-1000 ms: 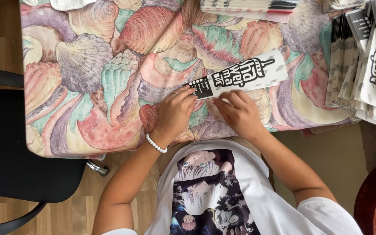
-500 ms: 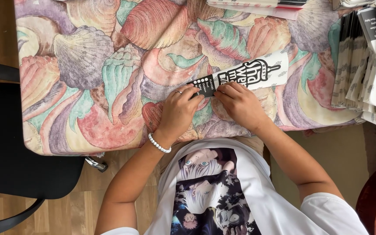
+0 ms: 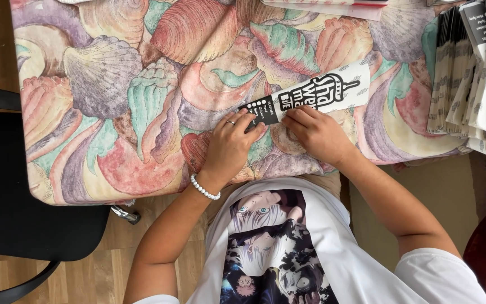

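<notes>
The paper sleeve (image 3: pixel 316 94) has barely shifted since a moment ago. Left hand (image 3: pixel 230 145) and right hand (image 3: pixel 317 134) both pinch its black end; white, black-printed, lying flat on the shell-patterned tablecloth (image 3: pixel 113 112).

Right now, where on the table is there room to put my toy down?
The left half of the shell-print tablecloth is bare, from the table's left edge to the left hand. The right side is crowded: a stack of paper sleeves fills the right edge, and both hands, the right hand too, press one paper sleeve in the middle.
</notes>
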